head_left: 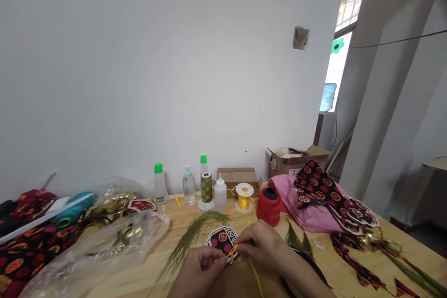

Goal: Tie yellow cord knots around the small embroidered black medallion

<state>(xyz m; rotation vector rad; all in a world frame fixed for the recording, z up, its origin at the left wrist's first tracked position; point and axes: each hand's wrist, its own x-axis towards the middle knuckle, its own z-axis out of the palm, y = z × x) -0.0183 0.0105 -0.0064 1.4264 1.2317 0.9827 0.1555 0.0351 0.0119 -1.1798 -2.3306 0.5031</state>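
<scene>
Near the table's front, my left hand [204, 267] is closed, thumb and forefinger pinching the lower edge of a patterned fabric piece [220, 239] with a white border. My right hand [260, 247] is closed too, pinching a yellow cord [232, 255] that is looped at the piece's lower end. A loose length of the cord hangs below my right hand. Just behind and left of the piece lies a bunch of green tassel threads [195, 233]. The fingertips partly hide where cord and fabric meet.
Behind my hands stand a yellow cord spool [244, 202], a red thread cone [268, 207], a green thread spool [206, 188] and a white squeeze bottle [220, 195]. Plastic bags with brass bells [129, 233] lie left. Patterned cloth [314, 184], a pink bag [296, 205] and tassels [296, 237] lie right.
</scene>
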